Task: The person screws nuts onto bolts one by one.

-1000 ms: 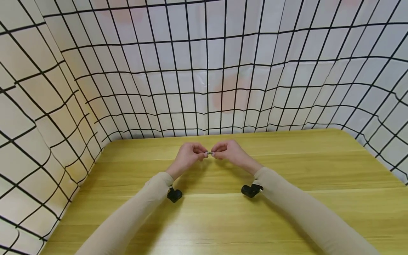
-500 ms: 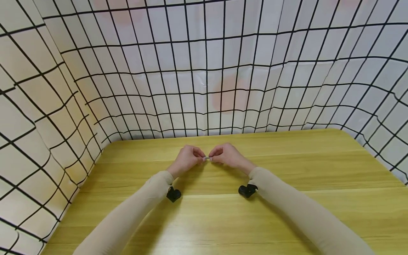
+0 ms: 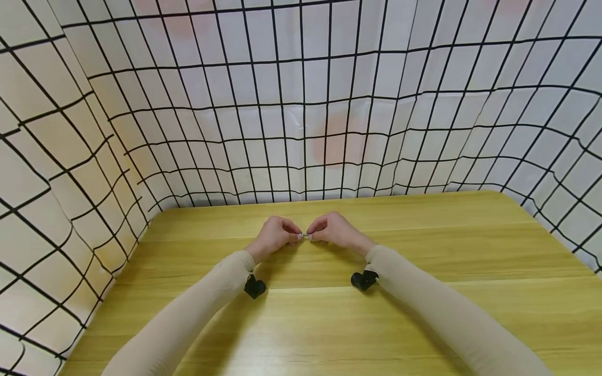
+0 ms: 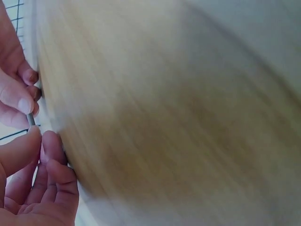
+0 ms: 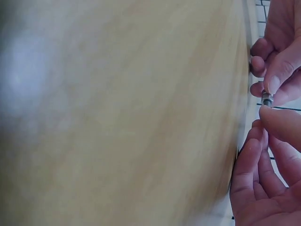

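Note:
Between the two hands, a small bolt-like metal piece (image 3: pixel 305 235) spans the short gap from fingertips to fingertips. My left hand (image 3: pixel 277 232) pinches one end with thumb and fingers, and my right hand (image 3: pixel 334 230) pinches the other. In the right wrist view, the metal piece (image 5: pixel 267 99) shows a wider, ringed collar at the left thumb. A thin grey shaft (image 4: pixel 31 119) runs between the thumbs in the left wrist view. Fingers hide both ends; I cannot tell whether the collar is a separate nut.
The wooden table (image 3: pixel 310 329) stretches below both forearms. At its far edge stands a white curtain (image 3: pixel 263 120) with a black grid, which also wraps the left and right sides. Black wrist cameras (image 3: pixel 255 287) hang below the sleeves.
Both hands have come slightly nearer the body and a little left, with the metal piece still pinched between them. Most of this shift falls in the first half second.

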`<state>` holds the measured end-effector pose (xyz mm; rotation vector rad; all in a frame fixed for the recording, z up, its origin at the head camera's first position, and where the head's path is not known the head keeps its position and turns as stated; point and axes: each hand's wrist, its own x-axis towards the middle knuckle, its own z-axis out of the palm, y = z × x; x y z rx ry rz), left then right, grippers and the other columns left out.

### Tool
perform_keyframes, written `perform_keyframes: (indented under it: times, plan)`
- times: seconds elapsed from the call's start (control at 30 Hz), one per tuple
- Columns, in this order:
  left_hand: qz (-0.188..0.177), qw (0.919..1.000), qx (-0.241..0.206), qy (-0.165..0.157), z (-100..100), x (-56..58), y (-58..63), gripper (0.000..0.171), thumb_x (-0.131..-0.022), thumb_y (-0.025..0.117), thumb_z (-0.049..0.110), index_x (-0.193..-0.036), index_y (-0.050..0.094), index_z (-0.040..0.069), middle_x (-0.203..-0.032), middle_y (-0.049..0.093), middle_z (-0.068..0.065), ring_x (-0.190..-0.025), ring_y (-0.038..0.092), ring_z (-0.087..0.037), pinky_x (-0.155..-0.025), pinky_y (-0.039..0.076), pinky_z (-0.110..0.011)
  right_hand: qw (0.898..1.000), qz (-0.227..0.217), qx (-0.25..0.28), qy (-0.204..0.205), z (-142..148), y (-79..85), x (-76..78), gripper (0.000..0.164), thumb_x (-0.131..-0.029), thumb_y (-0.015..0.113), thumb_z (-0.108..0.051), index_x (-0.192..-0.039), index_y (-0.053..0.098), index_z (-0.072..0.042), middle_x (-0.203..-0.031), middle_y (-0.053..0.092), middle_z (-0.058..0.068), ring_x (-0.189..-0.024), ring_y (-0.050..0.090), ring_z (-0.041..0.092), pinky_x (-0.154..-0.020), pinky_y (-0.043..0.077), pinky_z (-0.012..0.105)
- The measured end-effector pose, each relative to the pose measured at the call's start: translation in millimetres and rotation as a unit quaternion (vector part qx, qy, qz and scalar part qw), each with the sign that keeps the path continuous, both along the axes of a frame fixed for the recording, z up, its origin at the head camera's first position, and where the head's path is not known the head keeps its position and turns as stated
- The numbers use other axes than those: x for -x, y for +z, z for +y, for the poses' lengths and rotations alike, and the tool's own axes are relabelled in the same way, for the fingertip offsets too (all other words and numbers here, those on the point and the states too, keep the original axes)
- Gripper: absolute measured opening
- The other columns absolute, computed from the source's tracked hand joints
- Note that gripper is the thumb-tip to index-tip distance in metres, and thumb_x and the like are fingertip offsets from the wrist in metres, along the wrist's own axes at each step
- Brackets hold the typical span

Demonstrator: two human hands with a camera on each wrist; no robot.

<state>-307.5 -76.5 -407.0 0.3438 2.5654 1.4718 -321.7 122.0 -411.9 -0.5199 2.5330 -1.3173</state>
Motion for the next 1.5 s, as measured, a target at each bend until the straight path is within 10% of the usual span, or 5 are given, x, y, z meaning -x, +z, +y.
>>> perform_keyframes:
  times: [0.73, 1.5]
  plan:
    - [0.014, 0.9972, 0.071, -0.020, 5.2, -0.3, 2.7, 0.006, -0.084, 0.077, 0.007, -0.088, 0.077, 0.003, -0.079, 0.070, -0.001, -0.073, 0.053, -0.010, -0.071, 0.044, -0.025, 0.997, 0.039, -0.067, -0.004, 3.6, 3.0, -4.0, 0.005, -0.086, 0.076, -0.014, -0.090, 0.078, -0.012, -0.092, 0.073, -0.002, -0.090, 0.060, 0.016, -0.083, 0.047, 0.034]
    - [-0.030, 0.9995, -0.012, -0.001, -9.4, 2.3, 3.0, 0.016, -0.083, 0.077, 0.004, -0.098, 0.074, -0.002, -0.085, 0.070, -0.006, -0.070, 0.056, -0.013, -0.064, 0.047, -0.025, 1.000, 0.003, -0.010, 0.000, 1.1, 5.5, 2.5, 0.019, -0.087, 0.073, -0.012, -0.104, 0.074, -0.003, -0.092, 0.071, 0.003, -0.079, 0.060, 0.015, -0.071, 0.050, 0.030]
